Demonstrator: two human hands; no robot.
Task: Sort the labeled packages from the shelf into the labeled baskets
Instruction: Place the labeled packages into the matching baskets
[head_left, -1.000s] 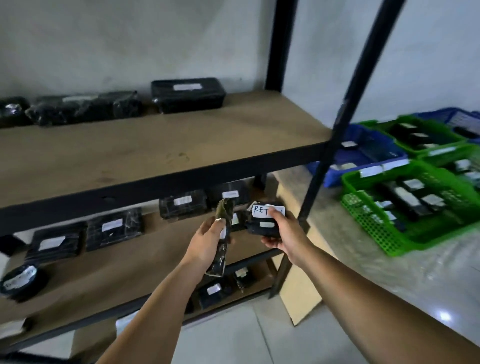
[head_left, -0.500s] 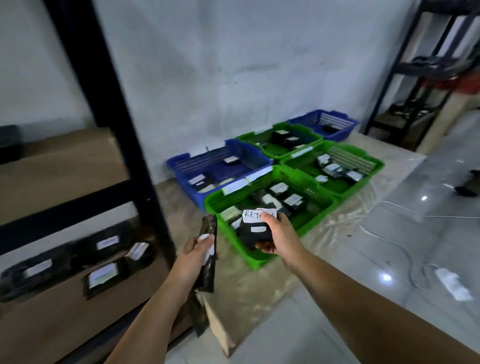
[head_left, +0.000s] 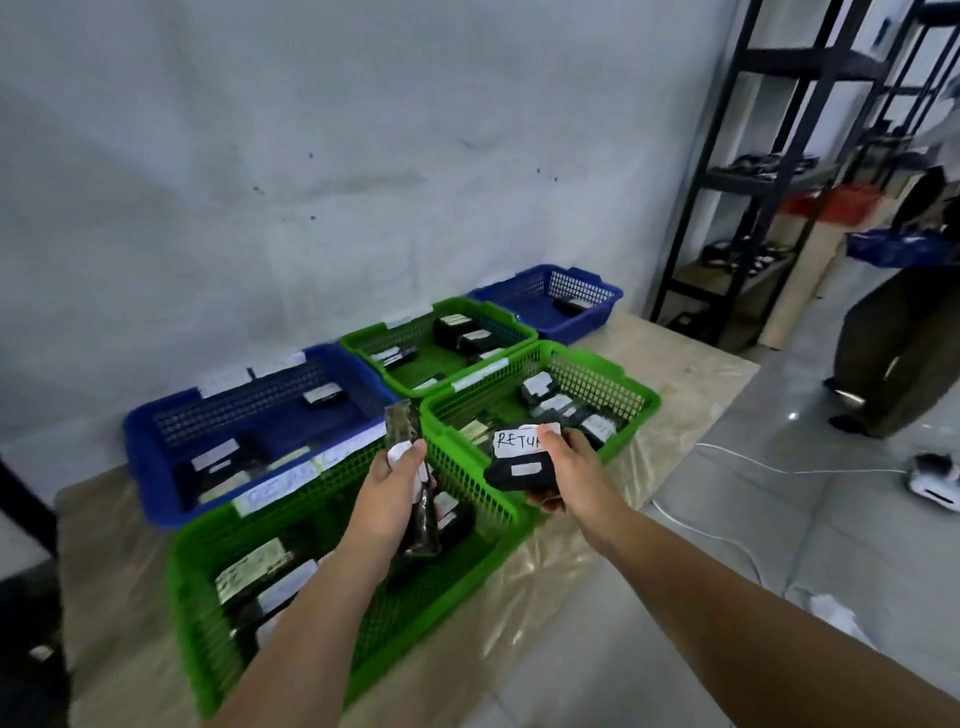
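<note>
Down in the lower middle of the frame, a near green basket (head_left: 218, 613) sits on a plastic-covered sheet (head_left: 597, 525) on the floor, its right rim touching a second green basket (head_left: 639, 402) further right. A large blue basket (head_left: 150, 467) lies upper left of it against the wall, a third green basket (head_left: 363, 345) behind, and a small blue basket (head_left: 602, 293) furthest back near the centre. Open tiled floor (head_left: 831, 545) spreads to the right, crossed by a white cable (head_left: 737, 462); a black shelf rack (head_left: 737, 171) stands at the upper right.

The left hand (head_left: 387, 499) hovers over the near green basket, fingers curled round a thin dark package (head_left: 408, 431) held upright on edge, a white label tucked under the thumb. The right hand (head_left: 569, 467), just right of it above the meeting rims, grips a black package (head_left: 519, 470) whose white label reads "RETUR", the rest covered by the thumb. Both baskets below already hold labelled packages.
</note>
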